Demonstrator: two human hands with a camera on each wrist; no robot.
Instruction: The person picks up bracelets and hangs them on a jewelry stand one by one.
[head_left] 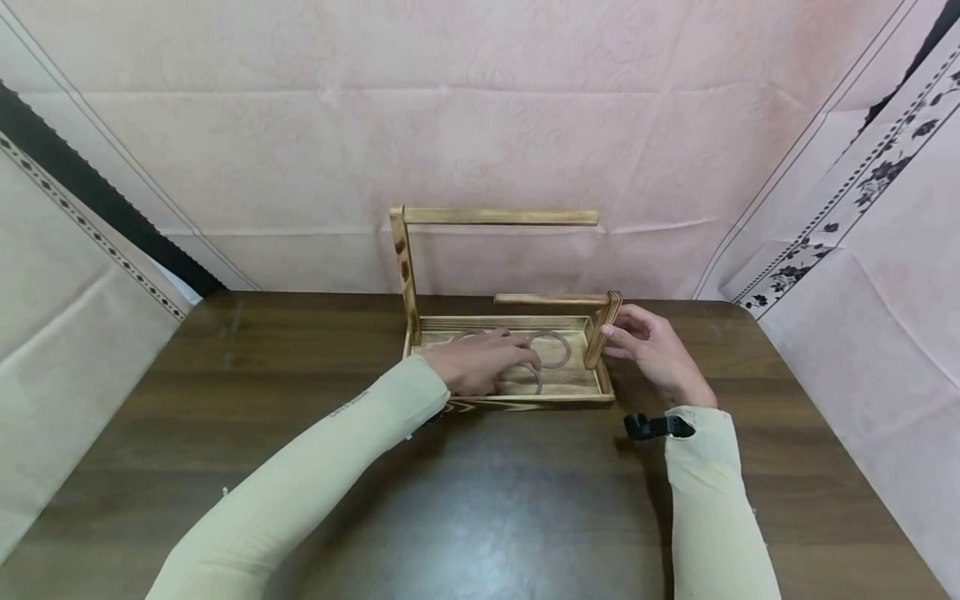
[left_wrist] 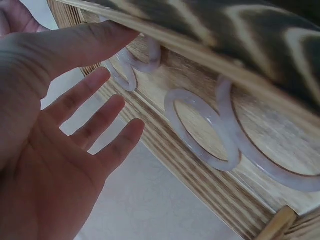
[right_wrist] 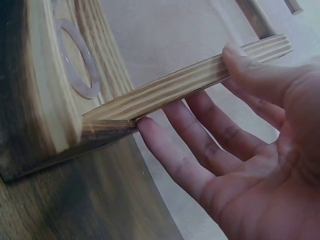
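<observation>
A wooden tray (head_left: 525, 402) with an upright at each end stands on the table. Several pale lilac bangles (left_wrist: 171, 111) lie on its floor, one bangle (head_left: 567, 357) plainly visible at the right. My left hand (head_left: 480, 362) reaches over the tray and covers part of its left half. Its fingers are spread and loosely bent, and the thumb (left_wrist: 95, 42) lies along the front rim by the bangles. My right hand (head_left: 660, 350) holds the shorter right upright (head_left: 602, 329), thumb on one side and fingers on the other.
The taller left upright (head_left: 405, 275) carries a long bar (head_left: 502, 217) pointing right. A lower bar (head_left: 551, 298) runs left from the right upright. Light patterned cloth (head_left: 480, 150) hangs behind the brown table (head_left: 480, 500).
</observation>
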